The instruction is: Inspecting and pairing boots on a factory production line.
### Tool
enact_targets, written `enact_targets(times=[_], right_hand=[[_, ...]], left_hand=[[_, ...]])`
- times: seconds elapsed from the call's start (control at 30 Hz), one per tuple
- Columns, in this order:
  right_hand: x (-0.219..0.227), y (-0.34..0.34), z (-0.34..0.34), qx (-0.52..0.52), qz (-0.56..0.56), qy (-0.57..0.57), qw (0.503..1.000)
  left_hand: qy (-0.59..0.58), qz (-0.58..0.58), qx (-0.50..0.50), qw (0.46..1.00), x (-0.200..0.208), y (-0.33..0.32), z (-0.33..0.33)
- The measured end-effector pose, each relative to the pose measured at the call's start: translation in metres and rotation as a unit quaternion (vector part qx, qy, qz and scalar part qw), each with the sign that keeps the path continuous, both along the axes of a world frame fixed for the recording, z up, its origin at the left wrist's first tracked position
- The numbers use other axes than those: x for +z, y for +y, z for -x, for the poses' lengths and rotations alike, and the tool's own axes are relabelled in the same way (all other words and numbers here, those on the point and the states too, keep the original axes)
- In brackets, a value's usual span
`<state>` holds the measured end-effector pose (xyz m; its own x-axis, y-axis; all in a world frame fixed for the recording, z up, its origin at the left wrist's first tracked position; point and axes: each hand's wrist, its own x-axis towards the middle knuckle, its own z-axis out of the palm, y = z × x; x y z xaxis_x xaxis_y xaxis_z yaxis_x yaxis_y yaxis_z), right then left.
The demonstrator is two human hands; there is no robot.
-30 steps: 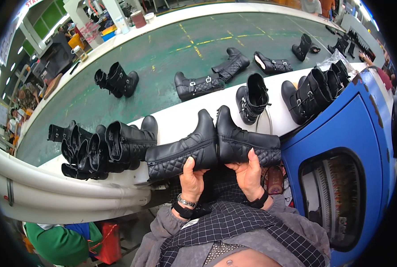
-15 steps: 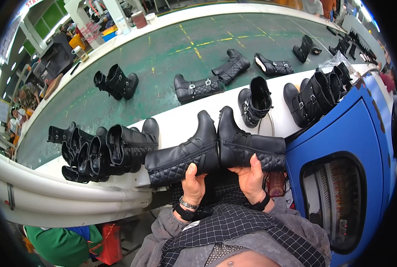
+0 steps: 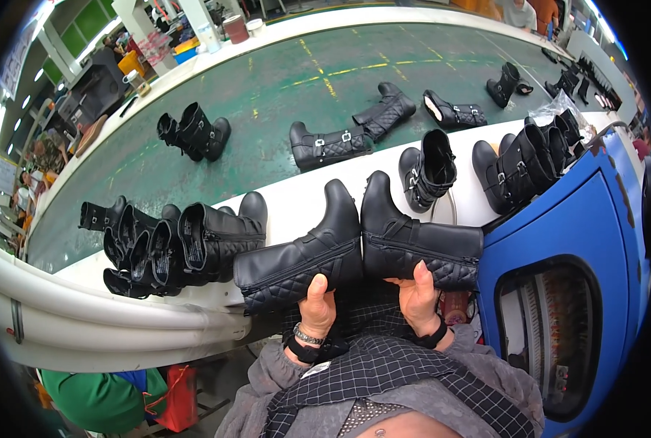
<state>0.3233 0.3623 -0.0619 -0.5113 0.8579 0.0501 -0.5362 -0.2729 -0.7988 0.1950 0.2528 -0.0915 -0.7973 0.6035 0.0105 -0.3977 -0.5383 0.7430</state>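
In front of me I hold two black boots with quilted panels and long side zippers, their soles facing each other and toes pointing away. My left hand (image 3: 316,310) grips the left boot (image 3: 296,252) by its quilted shaft, thumb on top and fingers hidden underneath. The right boot (image 3: 420,241) is held the same way in my right hand (image 3: 417,299). Both boots lie on their sides over the near edge of the white bench (image 3: 296,197), their shafts pointing outward. Both zippers look closed.
Several black boots (image 3: 216,237) stand on the bench at left. A buckled boot (image 3: 429,171) and more boots (image 3: 519,171) stand at right. Beyond is a green surface (image 3: 259,139) with scattered boots. A blue machine (image 3: 559,241) borders my right; a thick white pipe (image 3: 106,299) borders my left.
Both held boots have shifted slightly, their shafts spreading a little outward and their soles coming slightly apart. My hands keep their hold. The whole view has moved a little.
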Motion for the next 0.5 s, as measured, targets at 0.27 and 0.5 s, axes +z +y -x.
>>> enact_targets(times=[0.27, 0.5], right_hand=[[-0.023, 0.01, -0.005, 0.018, -0.031, -0.01, 0.999], [0.029, 0.017, -0.002, -0.087, -0.364, -0.17, 0.912]], left_hand=[[-0.006, -0.036, -0.02, 0.999, -0.007, 0.004, 0.004], [0.3, 0.222, 0.087, 0.924, 0.031, 0.005, -0.004]])
